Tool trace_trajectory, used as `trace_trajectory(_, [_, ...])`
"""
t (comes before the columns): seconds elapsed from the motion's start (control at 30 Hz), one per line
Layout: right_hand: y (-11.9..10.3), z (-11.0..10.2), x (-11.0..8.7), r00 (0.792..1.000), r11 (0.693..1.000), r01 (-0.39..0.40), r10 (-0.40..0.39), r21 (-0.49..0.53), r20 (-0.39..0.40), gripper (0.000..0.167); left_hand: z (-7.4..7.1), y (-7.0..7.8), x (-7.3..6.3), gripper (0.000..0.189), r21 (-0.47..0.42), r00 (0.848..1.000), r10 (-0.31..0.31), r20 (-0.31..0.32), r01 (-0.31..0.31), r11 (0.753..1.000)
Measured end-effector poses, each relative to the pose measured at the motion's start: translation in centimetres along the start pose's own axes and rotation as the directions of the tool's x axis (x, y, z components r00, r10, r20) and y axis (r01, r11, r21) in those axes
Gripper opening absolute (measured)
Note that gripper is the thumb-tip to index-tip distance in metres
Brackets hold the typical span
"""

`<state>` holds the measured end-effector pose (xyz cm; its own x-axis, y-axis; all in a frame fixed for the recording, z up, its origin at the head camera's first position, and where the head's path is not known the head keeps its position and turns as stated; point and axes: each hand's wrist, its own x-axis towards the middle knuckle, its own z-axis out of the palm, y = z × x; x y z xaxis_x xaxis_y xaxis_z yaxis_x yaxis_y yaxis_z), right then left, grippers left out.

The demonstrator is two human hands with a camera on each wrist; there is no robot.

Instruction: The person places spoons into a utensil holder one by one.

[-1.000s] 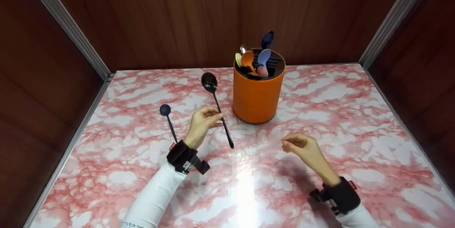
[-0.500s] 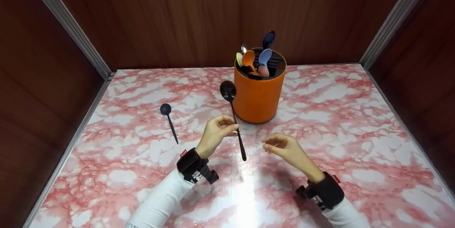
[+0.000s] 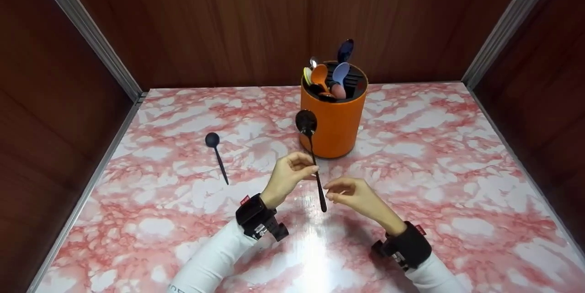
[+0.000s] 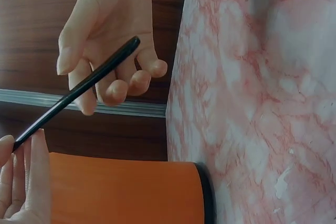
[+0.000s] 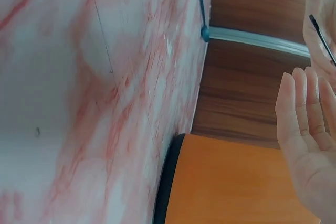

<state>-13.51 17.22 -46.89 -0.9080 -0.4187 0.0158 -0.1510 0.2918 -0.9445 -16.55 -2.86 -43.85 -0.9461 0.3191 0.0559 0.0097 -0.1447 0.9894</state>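
Note:
A long black spoon point(image 3: 305, 120) is pinched at mid-handle by my left hand point(image 3: 287, 178), bowl end away from me and in front of the orange holder. My right hand point(image 3: 355, 196) is beside the lower end of the handle, its fingers loosely bent and holding nothing. In the left wrist view the handle point(image 4: 79, 88) crosses in front of the right hand point(image 4: 113, 24); contact between them cannot be made out. The right wrist view shows the right hand's fingers point(image 5: 299, 103) fairly straight.
An orange cylindrical holder point(image 3: 336, 130) stands at the back centre, with several spoons of different colours upright in its black slotted top. A smaller dark spoon point(image 3: 212, 140) lies on the marbled red-and-white table point(image 3: 151, 192) at the left. Brown wooden panels point(image 3: 228, 23) enclose the table.
My left hand has carried the black spoon rightward and toward me, so its bowl now overlaps the holder. The right hand has moved left to the handle's end.

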Motion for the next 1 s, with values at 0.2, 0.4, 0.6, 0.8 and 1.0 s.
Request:
trace_trajectory(0.2, [-0.1, 0.5, 0.0, 1.0, 1.0, -0.019, 0.019, 0.021, 0.019, 0.035, 0.4, -0.2, -0.1, 0.02, 0.032, 1.0, 0.013, 0.014, -0.014, 0.999])
trace_trajectory(0.4, [-0.1, 0.6, 0.1, 0.999, 0.998, -0.047, 0.047, 0.041, 0.005, 0.036, 0.7, -0.3, -0.2, 0.022, 0.059, 1.0, 0.016, 0.011, -0.016, 0.998])
trace_trajectory(0.6, [-0.1, 0.7, 0.2, 0.999, 0.998, -0.042, 0.043, 0.036, -0.016, 0.034, 0.9, -0.4, -0.2, 0.021, 0.123, 0.999, 0.039, 0.012, -0.04, 0.992])
trace_trajectory(0.8, [-0.2, 0.9, 0.5, 0.999, 0.998, -0.007, 0.009, 0.058, -0.049, 0.028, 1.0, -0.7, -0.2, 0.02, 0.228, 0.997, 0.076, -0.007, -0.072, 0.971])
trace_trajectory(1.0, [0.0, 0.9, 0.5, 0.997, 0.999, 0.025, -0.022, 0.046, -0.072, 0.027, 1.4, -0.5, -0.3, 0.017, 0.299, 0.994, 0.104, -0.025, -0.092, 0.95])
